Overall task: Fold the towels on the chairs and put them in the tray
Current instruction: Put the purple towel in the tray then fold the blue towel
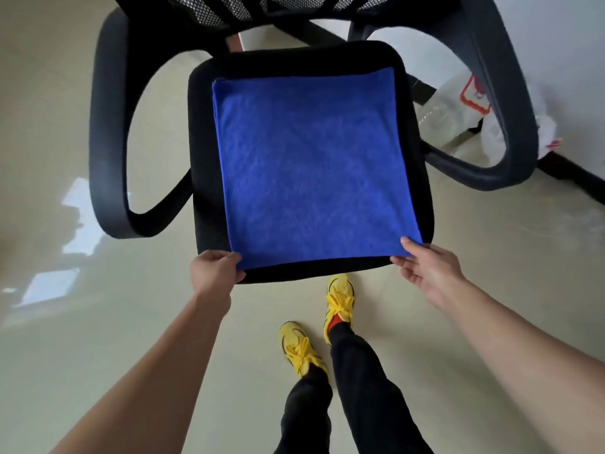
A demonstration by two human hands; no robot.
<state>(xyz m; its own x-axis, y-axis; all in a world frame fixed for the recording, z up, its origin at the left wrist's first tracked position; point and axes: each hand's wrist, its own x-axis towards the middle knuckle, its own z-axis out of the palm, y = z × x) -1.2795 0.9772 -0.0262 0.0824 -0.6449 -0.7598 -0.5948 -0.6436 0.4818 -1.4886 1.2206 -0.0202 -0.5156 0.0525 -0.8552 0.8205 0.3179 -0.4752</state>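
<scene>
One towel [311, 165] lies flat on one chair [203, 142]; the left hand [214, 273] and right hand [425, 270] each pinch a near corner. Beyond them the chair's back is cut off.

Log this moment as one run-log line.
stage: folding | blue cloth towel: flat on black office chair seat | left hand: pinches near-left corner | right hand: pinches near-right corner

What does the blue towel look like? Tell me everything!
The blue towel is a bright, fuzzy-looking square of cloth lying flat on the black chair seat. A layer underneath peeks out along its left edge, so it looks folded. The left hand pinches its near left corner, the right hand its near right corner.
</scene>
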